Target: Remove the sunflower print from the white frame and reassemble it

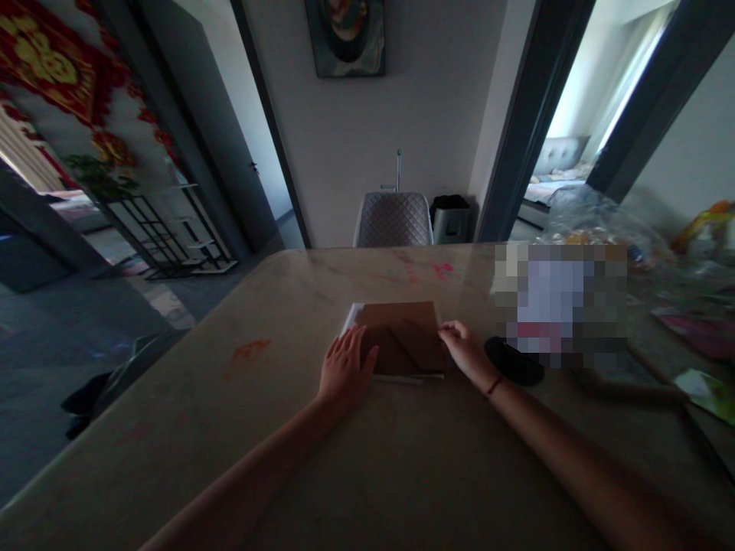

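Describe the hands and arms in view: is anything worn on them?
The left hand and right hand are ungloved, and both forearms show bare, without sleeves. A thin, dark reddish band circles the right wrist; the left wrist shows nothing worn.

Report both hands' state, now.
Left hand: open, laid flat on the left side of the brown book.
Right hand: curled at the book's right edge; whether it grips cannot be told.

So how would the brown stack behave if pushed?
The brown stack likely slides, not tips: it lies flat on the table. White layers show past its edge, so may shift separately. It looks thin, so probably light.
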`<state>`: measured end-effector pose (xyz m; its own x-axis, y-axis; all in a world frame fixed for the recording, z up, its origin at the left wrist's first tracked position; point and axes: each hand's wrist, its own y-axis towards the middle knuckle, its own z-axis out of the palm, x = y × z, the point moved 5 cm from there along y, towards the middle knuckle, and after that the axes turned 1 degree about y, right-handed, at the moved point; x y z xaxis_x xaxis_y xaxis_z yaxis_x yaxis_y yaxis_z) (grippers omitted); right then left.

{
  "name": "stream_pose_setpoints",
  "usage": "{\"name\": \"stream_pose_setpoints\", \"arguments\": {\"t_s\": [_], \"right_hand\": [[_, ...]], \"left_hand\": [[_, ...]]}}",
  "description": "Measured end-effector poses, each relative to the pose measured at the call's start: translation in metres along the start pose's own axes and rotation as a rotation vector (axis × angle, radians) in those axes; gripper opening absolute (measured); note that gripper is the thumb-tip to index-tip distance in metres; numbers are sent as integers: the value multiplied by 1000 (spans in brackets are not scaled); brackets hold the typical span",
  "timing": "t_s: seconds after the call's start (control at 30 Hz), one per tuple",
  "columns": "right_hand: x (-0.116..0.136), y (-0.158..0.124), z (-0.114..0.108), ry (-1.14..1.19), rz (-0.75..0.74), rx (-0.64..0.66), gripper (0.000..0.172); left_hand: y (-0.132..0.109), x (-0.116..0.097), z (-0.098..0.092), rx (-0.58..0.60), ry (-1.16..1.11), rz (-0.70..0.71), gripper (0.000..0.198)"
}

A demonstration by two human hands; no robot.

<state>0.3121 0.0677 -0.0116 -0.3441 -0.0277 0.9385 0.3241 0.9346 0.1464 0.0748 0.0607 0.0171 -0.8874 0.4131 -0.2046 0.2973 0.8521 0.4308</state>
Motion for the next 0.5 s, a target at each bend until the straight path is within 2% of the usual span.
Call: {"name": "stream_pose_setpoints", "arguments": {"t_s": [0.2,0.5], "right_hand": [[-20,8,-1,105,130,42,30],[-22,8,11,77,-26,124,37]], "left_hand": [[-2,-1,4,-16,61,30,44],[-2,2,8,-16,25,31,46]]}}
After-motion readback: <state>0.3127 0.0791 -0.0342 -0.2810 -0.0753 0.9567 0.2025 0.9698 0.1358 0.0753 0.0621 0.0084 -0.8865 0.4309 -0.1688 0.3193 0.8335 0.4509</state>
